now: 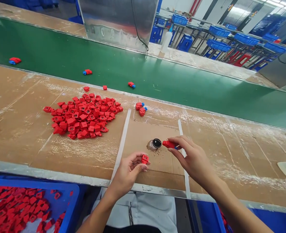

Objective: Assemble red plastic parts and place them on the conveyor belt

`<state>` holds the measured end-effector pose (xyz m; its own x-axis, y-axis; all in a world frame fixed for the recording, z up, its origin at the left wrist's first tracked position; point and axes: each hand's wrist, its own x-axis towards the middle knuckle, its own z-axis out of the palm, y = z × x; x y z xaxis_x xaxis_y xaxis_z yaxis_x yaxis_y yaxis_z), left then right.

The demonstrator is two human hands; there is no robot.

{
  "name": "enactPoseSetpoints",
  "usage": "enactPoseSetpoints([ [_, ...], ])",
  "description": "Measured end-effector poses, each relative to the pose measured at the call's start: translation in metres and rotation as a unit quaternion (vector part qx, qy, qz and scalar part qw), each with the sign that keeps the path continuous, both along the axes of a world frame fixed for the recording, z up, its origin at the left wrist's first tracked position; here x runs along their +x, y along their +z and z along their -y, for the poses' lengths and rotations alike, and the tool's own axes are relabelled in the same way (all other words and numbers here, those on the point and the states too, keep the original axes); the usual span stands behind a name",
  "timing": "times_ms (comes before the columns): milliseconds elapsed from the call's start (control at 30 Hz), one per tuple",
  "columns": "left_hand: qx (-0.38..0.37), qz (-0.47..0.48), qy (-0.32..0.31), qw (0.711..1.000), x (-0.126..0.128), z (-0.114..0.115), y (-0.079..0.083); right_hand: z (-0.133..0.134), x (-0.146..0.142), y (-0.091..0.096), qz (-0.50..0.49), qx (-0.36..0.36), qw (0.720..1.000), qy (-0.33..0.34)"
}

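Observation:
Between the thumb and fingers of my left hand [129, 171] is a small red plastic block [145, 159], its square opening facing up. My right hand [191, 153] pinches a red-and-blue plastic piece [168, 144]; most of its blue end is hidden by the fingers. The red end points left, close beside a small round jar [154, 144] with dark contents. Dark specks lie on the cardboard around the jar. A large heap of red blocks [86, 115] lies to the left of my hands. Two red-and-blue pieces [141, 109] rest beyond the jar.
A green conveyor belt [181, 81] runs along the far side, carrying several red-and-blue pieces [87, 72]. Below the table edge at left stands a blue bin [72, 200] of red blocks; another blue bin [207, 213] is at right. A white bottle [166, 41] stands beyond the belt.

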<state>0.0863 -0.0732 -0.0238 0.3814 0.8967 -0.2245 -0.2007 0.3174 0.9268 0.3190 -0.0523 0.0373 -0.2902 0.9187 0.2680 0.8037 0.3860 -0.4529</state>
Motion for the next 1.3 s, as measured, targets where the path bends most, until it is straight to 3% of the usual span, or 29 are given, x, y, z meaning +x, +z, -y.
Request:
enactPoseSetpoints([
  [367, -0.001, 0.005, -0.011, 1.0, 0.001, 0.001, -0.001, -0.002, -0.005, -0.009, 0.021, 0.035, 0.999, 0.036],
  [1300, 0.016, -0.016, -0.03, 0.999, 0.0, 0.002, 0.005, 0.001, -0.009, -0.013, 0.047, 0.05, 0.997, 0.032],
])
